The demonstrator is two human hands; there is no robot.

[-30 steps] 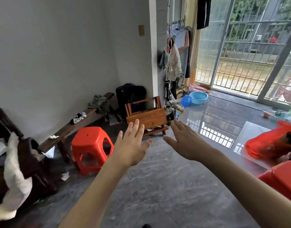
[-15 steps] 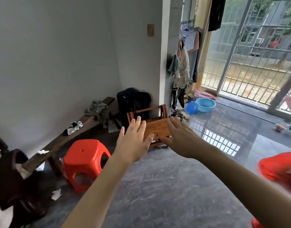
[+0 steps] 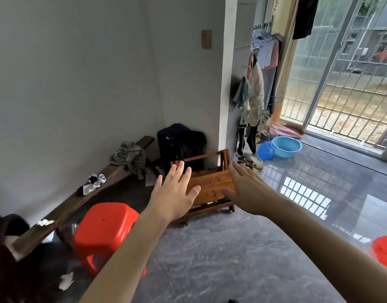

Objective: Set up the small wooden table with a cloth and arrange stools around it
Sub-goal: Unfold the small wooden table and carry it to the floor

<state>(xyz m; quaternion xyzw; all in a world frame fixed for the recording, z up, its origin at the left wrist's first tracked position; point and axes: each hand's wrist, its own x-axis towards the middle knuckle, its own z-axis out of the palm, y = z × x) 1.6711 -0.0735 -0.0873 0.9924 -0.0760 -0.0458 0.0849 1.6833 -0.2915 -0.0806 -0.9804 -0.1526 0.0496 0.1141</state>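
The small wooden table [image 3: 211, 186] lies tipped on its side on the floor near the white pillar, its top facing me and its legs pointing toward the wall. My left hand [image 3: 174, 193] and my right hand [image 3: 246, 189] are both stretched out toward it with straight, spread fingers, holding nothing. They appear in front of the table, still short of it. A red plastic stool [image 3: 105, 235] stands at lower left beside the bench. Part of another red stool [image 3: 385, 252] shows at the right edge. No cloth for the table is in sight.
A long dark bench [image 3: 79, 202] with clothes and socks runs along the left wall. A black suitcase [image 3: 179, 143] stands behind the table. Hanging clothes [image 3: 252, 92], shoes, a blue basin [image 3: 286, 146] and a barred sliding door [image 3: 350, 68] lie to the right. The floor is glossy grey tile.
The view has moved closer to the table, which appears larger. Both outstretched hands now overlap its left and right ends. The red bag at right has dropped out of view.
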